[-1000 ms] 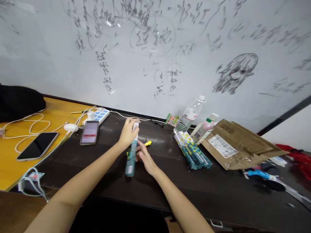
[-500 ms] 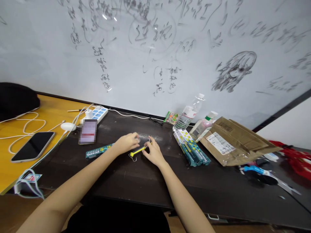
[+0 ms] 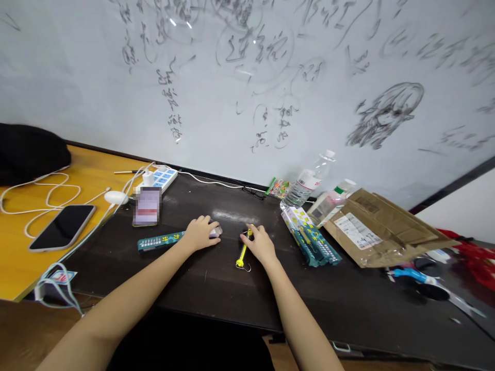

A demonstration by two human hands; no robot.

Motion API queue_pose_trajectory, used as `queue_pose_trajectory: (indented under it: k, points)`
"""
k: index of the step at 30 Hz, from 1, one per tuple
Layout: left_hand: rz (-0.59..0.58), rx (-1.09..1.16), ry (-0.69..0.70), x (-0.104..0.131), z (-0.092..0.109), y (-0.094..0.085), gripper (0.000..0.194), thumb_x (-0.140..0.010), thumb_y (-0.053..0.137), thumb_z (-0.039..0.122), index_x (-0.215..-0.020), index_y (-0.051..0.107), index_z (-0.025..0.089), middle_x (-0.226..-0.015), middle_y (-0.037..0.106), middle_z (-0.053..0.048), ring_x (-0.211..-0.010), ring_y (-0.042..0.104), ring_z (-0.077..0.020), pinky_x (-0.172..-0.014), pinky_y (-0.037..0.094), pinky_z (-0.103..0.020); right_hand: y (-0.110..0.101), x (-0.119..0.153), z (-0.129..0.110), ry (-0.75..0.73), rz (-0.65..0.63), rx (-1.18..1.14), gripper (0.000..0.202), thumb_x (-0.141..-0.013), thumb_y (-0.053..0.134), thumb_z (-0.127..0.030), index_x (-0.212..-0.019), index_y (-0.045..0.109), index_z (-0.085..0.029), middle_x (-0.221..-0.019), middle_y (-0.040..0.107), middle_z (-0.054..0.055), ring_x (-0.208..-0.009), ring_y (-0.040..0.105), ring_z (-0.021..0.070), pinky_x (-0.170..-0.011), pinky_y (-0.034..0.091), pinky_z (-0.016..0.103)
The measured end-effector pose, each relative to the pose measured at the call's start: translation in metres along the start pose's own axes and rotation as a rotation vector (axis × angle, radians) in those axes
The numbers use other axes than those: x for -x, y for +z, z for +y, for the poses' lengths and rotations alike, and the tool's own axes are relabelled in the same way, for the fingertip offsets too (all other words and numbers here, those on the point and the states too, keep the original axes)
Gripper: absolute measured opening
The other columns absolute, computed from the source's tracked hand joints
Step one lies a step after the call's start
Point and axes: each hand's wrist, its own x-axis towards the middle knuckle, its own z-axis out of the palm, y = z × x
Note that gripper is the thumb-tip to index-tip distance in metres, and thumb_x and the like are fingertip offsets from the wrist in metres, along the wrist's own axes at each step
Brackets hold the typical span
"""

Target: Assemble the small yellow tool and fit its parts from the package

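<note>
Yellow and slim, the spring scale (image 3: 243,251) lay on the dark table (image 3: 216,288), its upper end pinched under the fingers of the right hand (image 3: 261,243) and its hook end pointing toward the person. The left hand (image 3: 201,233) rested just beside it to the left, curled over the near end of a teal box (image 3: 160,241) that lay flat. A stack of matching boxes (image 3: 311,236) sat to the right.
</note>
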Motion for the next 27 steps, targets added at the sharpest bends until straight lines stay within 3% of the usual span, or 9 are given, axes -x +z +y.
queue_pose_trajectory:
  k: [4, 7, 9, 11, 15, 20, 23, 27]
  points:
    - [0.070, -0.021, -0.109, 0.002, -0.002, 0.004, 0.058, -0.077, 0.048, 0.063, -0.123, 0.049, 0.027, -0.103, 0.051, -0.011, -0.096, 0.048, -0.0282, -0.075, 0.040, -0.035, -0.005, -0.001, 0.003, 0.013, -0.092, -0.016, 0.043, -0.081, 0.049, -0.051, -0.118, 0.050, -0.030, -0.096, 0.053, 0.003, -0.082, 0.059, 0.0174, -0.066, 0.042, 0.026]
    - [0.092, -0.028, -0.132, 0.001, 0.003, 0.006, 0.046, -0.083, 0.044, 0.056, -0.115, 0.052, 0.024, -0.100, 0.051, -0.011, -0.095, 0.048, -0.0273, -0.072, 0.040, -0.033, -0.005, 0.001, -0.003, 0.030, -0.058, 0.008, 0.038, -0.084, 0.039, -0.055, -0.106, 0.053, -0.027, -0.095, 0.051, 0.003, -0.083, 0.058, 0.0179, -0.065, 0.039, 0.026]
    - [0.081, -0.063, -0.148, 0.000, 0.006, 0.006, 0.036, -0.082, 0.047, 0.049, -0.106, 0.055, 0.022, -0.098, 0.052, -0.010, -0.094, 0.049, -0.0268, -0.071, 0.041, -0.033, -0.003, 0.002, -0.007, 0.043, -0.040, 0.048, 0.031, -0.086, 0.039, -0.049, -0.101, 0.053, -0.026, -0.095, 0.050, 0.003, -0.082, 0.057, 0.0181, -0.063, 0.038, 0.026]
    - [0.069, -0.079, -0.143, -0.001, 0.007, 0.006, 0.032, -0.078, 0.051, 0.042, -0.102, 0.054, 0.021, -0.096, 0.053, -0.010, -0.093, 0.049, -0.0264, -0.071, 0.042, -0.033, -0.002, 0.003, -0.009, 0.032, -0.025, 0.060, 0.024, -0.084, 0.043, -0.038, -0.103, 0.050, -0.025, -0.096, 0.050, 0.004, -0.082, 0.057, 0.0180, -0.062, 0.037, 0.025]
    - [0.059, -0.025, -0.117, -0.002, 0.003, 0.004, 0.032, -0.072, 0.055, 0.033, -0.099, 0.050, 0.018, -0.095, 0.054, -0.009, -0.092, 0.051, -0.0253, -0.076, 0.043, -0.033, -0.002, 0.002, -0.006, 0.018, -0.051, -0.010, 0.039, -0.076, 0.051, -0.026, -0.114, 0.043, -0.022, -0.093, 0.054, 0.004, -0.081, 0.057, 0.0176, -0.063, 0.038, 0.025]
    - [0.036, 0.051, -0.124, -0.003, -0.003, 0.002, 0.030, -0.066, 0.059, 0.028, -0.092, 0.047, 0.017, -0.094, 0.055, -0.009, -0.091, 0.053, -0.0243, -0.077, 0.043, -0.033, -0.007, -0.002, 0.006, 0.051, -0.090, 0.052, 0.014, -0.076, 0.055, -0.031, -0.080, 0.053, -0.019, -0.079, 0.057, 0.004, -0.074, 0.057, 0.0175, -0.060, 0.037, 0.025]
    - [0.010, 0.099, -0.094, -0.005, -0.010, 0.002, 0.028, -0.065, 0.059, 0.023, -0.090, 0.047, 0.017, -0.093, 0.056, -0.008, -0.090, 0.054, -0.0235, -0.075, 0.043, -0.031, -0.010, -0.005, 0.008, -0.028, -0.106, -0.151, 0.016, -0.079, 0.051, -0.035, -0.081, 0.053, -0.020, -0.071, 0.054, 0.000, -0.060, 0.054, 0.0124, -0.053, 0.038, 0.022]
    - [-0.013, 0.185, 0.027, -0.008, -0.019, 0.004, 0.024, -0.069, 0.060, 0.019, -0.091, 0.050, 0.017, -0.094, 0.059, -0.005, -0.089, 0.055, -0.0197, -0.076, 0.042, -0.027, -0.013, -0.003, -0.001, -0.088, -0.338, -0.621, 0.031, -0.083, 0.041, -0.048, -0.097, 0.050, -0.022, -0.069, 0.049, -0.004, -0.037, 0.044, 0.0054, -0.034, 0.034, 0.018]
